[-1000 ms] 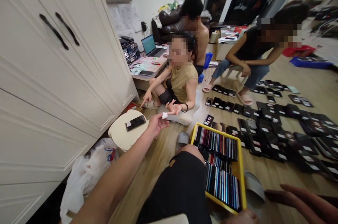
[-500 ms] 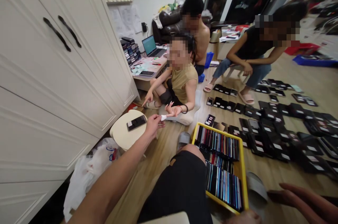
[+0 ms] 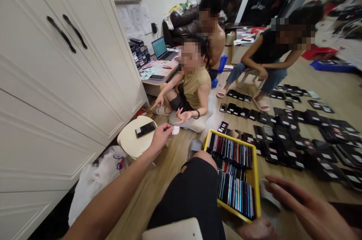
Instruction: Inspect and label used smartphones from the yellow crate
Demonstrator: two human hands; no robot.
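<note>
Phones (image 3: pixel 294 138) cover the floor beside a yellow crate (image 3: pixel 256 183) and white cabinet (image 3: pixel 56 81).

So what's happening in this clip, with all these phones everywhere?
The wearer sits on the floor, left hand stretched forward pinching a small white slip above a round stool that carries a phone. A seated person's open hand is just beyond the slip, apart from it. The right hand hovers open beside a yellow crate packed with phones on edge. More phones lie in rows across the floor.
</note>
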